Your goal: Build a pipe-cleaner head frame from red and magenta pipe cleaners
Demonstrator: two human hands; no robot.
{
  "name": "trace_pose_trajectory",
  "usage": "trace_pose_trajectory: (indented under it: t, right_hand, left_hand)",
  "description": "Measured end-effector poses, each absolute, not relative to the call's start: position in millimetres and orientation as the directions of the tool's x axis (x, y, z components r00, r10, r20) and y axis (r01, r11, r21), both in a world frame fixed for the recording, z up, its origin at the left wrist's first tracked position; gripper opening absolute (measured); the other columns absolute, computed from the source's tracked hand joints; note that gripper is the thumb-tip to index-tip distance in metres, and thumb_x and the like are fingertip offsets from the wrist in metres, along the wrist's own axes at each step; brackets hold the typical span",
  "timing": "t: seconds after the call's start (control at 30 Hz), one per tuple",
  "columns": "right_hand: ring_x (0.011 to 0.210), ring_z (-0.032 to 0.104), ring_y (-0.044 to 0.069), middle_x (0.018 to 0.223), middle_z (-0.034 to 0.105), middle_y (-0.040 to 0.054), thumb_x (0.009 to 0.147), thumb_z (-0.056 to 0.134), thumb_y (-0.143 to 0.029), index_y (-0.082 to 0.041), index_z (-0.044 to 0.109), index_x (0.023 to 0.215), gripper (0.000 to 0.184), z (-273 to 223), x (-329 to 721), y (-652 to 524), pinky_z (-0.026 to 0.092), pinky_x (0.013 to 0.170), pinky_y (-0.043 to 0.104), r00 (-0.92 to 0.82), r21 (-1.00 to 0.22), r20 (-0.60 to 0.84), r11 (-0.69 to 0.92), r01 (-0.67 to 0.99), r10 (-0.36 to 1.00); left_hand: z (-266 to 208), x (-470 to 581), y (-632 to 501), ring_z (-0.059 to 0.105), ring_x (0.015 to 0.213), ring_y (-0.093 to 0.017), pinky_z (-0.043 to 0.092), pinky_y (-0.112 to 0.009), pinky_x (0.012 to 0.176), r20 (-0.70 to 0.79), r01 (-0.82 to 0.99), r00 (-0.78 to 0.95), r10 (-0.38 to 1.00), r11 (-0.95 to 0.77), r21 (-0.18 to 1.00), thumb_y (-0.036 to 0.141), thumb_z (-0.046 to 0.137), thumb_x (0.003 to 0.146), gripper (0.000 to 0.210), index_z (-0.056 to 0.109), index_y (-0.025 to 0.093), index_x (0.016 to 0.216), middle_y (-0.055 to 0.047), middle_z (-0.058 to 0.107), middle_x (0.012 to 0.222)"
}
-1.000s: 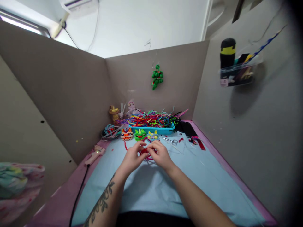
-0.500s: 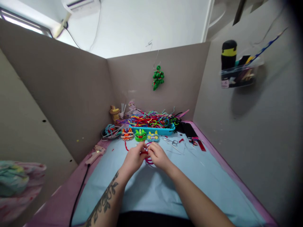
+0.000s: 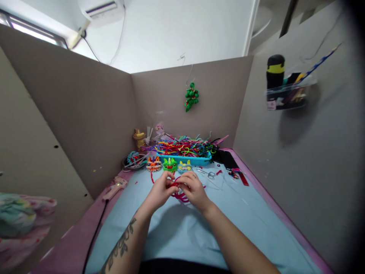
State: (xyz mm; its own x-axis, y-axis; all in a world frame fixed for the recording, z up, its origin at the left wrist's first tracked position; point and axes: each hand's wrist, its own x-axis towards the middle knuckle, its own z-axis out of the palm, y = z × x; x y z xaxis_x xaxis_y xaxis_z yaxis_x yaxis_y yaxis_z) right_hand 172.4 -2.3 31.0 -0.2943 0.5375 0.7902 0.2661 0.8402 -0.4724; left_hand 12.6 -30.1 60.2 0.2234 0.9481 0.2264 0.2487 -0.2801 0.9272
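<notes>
Pinching red strand between narrowed left hand and right hand, over blue cloth, nearest green figure | mostly hidden behind both hands, hard to make out at its ends | forearms cut off at bottom edge | versus half a second ago: showing more magenta loops, spread wider below

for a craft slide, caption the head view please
Left hand and right hand hold reddish strands before three small figures and a blue tray of colourful strands.
</notes>
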Motion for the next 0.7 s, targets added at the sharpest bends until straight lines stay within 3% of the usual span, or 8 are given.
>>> trace_pose_trajectory:
  t: [0.2,0.47,0.57,0.7]
  right_hand:
    - [0.085,0.052,0.019,0.084,0.061,0.0037,0.086,0.049,-0.016,-0.023,0.062,0.088,0.015,31.4,172.2,-3.0,0.040,0.080,0.037,-0.297,-0.456,0.808,0.860,0.230,0.508]
    - [0.086,0.051,0.021,0.085,0.062,0.0051,0.086,0.045,-0.015,-0.021,0.061,0.091,0.018,29.5,169.2,-4.6,0.039,0.080,0.037,-0.263,-0.414,0.840,0.873,0.257,0.475]
    - [0.085,0.052,0.020,0.086,0.062,0.0053,0.086,0.048,-0.018,-0.020,0.061,0.092,0.015,31.9,168.4,-5.9,0.039,0.080,0.036,-0.254,-0.494,0.808,0.846,0.200,0.532]
    - [0.077,0.052,0.018,0.075,0.059,0.0023,0.083,0.054,-0.024,-0.020,0.060,0.075,0.011,37.2,170.7,-4.9,0.039,0.073,0.030,-0.251,-0.691,0.676,0.714,0.111,0.693]
  left_hand:
    - [62.2,14.4,-32.1,0.041,0.049,-0.006,0.028,-0.017,0.046,0.195,0.170,0.274,0.942,-0.247,0.954,0.011,0.058,0.069,0.030,0.039,0.020,0.090,0.009,0.050,0.056]
    - [59.6,15.3,-29.3,0.044,0.050,-0.007,0.031,-0.017,0.048,0.235,0.254,0.259,0.937,-0.301,0.919,0.008,0.057,0.068,0.029,0.042,0.020,0.089,0.009,0.050,0.055]
    - [57.3,15.0,-28.4,0.049,0.054,-0.009,0.035,-0.019,0.051,0.259,0.301,0.235,0.937,-0.324,0.897,0.008,0.057,0.068,0.029,0.043,0.020,0.092,0.008,0.053,0.057]
    - [59.5,11.9,-29.2,0.054,0.060,-0.011,0.041,-0.022,0.057,0.293,0.336,0.225,0.929,-0.357,0.872,0.012,0.060,0.070,0.035,0.045,0.020,0.100,0.005,0.059,0.065]
